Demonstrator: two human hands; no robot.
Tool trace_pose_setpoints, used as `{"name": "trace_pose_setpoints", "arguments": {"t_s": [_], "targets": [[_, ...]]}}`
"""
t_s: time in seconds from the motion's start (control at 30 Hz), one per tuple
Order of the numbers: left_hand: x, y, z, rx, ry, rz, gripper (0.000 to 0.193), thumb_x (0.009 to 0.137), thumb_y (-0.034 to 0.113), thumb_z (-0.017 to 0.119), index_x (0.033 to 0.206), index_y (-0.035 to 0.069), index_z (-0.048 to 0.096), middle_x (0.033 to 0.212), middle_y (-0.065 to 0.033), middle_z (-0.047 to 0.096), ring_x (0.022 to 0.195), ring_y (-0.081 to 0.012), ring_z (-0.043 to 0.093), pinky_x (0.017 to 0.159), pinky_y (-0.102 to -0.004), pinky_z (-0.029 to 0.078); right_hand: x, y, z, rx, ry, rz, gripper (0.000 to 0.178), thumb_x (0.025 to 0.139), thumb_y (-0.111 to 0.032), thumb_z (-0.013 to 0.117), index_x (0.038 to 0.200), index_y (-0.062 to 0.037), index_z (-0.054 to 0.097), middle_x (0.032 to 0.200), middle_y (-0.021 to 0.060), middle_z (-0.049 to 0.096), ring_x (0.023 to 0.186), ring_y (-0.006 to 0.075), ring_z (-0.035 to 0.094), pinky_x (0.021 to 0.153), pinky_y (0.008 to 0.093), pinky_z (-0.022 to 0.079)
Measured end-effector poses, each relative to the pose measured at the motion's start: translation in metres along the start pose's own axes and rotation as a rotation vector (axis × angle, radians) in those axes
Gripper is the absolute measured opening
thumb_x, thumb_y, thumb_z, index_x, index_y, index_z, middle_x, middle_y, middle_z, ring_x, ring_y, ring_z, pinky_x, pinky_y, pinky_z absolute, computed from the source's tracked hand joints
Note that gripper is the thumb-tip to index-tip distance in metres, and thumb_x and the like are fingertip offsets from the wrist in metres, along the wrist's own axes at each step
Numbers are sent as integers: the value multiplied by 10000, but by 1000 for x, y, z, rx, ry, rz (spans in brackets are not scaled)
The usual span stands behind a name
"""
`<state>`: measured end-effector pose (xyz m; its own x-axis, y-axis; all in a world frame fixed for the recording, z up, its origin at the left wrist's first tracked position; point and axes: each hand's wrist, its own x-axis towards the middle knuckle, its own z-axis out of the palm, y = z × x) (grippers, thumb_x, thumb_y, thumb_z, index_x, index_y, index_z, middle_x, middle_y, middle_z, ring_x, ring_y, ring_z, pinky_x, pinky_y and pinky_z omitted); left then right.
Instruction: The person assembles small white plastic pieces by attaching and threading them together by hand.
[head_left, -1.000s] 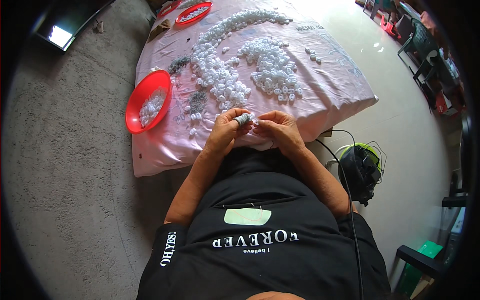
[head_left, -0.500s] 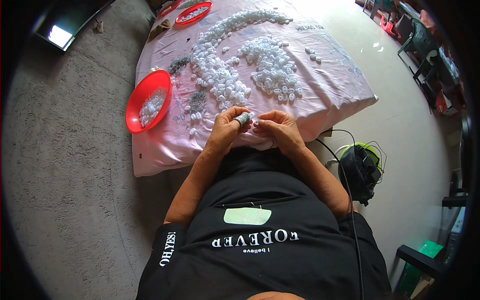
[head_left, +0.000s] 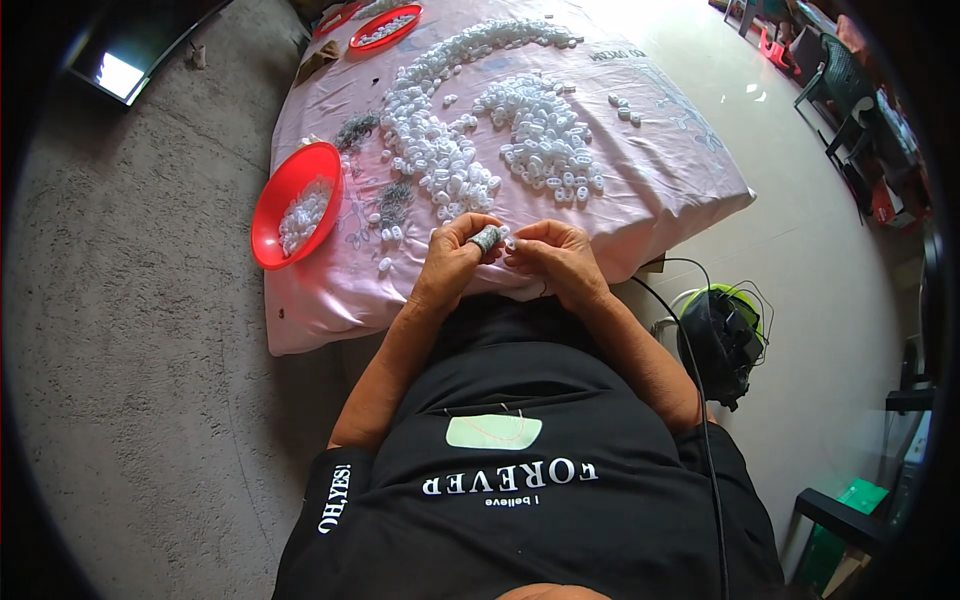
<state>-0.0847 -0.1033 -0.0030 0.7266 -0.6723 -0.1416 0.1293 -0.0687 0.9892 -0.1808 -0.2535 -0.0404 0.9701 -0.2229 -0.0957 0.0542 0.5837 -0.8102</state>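
My left hand [head_left: 451, 262] and my right hand [head_left: 560, 262] meet at the near edge of the cloth-covered table, fingertips almost touching. A grey-green wrap [head_left: 485, 238] covers a digit of my left hand. Pinched in the left fingertips is a small white plastic piece [head_left: 505, 231]. My right thumb and forefinger are pressed together beside it; what they grip is too small to make out. Just beyond my hands lie a long curved heap of white oval plastic pieces [head_left: 430, 140] and a second heap of similar pieces [head_left: 545, 135]. Left of them sits a small pile of thin grey metal bits [head_left: 396, 203].
A red bowl [head_left: 265, 225] with white pieces stands at the table's left edge. Another red dish [head_left: 390, 28] is at the far left. The pink cloth [head_left: 670, 190] covers the table. A black cable [head_left: 710, 460] runs past my right arm; a black bag [head_left: 720, 340] is at right.
Almost nothing differs. Both hands keep the same pinch in the same place, and the heaps and bowls have not moved.
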Motion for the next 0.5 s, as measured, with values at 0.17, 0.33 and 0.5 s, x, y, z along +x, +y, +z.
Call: {"name": "trace_pose_setpoints", "arguments": {"t_s": [0.17,0.33,0.5], "targets": [[0,-3,-1,38,-1,27,194,894,2,501,1066,-21,589,941,-66,627,811,-103,601,761,-231,504,0,1,1,3,-9,-6,148,843,-60,653,959,24,615,860,123,672,744,160,678,658,236,557],[-1,-1,1,90,3,63,193,890,1,508,1062,-22,593,920,-59,627,793,-99,588,742,-226,489,0,2,0,9,-18,-10,140,844,-51,650,957,24,615,857,123,673,744,160,678,660,237,557],[-4,3,5,139,11,82,187,892,-1,506,1053,-23,598,895,-47,627,776,-90,571,717,-215,474,1,3,-1,16,-19,-6,142,843,-53,655,955,25,616,861,124,674,749,161,680,660,237,558]]}}
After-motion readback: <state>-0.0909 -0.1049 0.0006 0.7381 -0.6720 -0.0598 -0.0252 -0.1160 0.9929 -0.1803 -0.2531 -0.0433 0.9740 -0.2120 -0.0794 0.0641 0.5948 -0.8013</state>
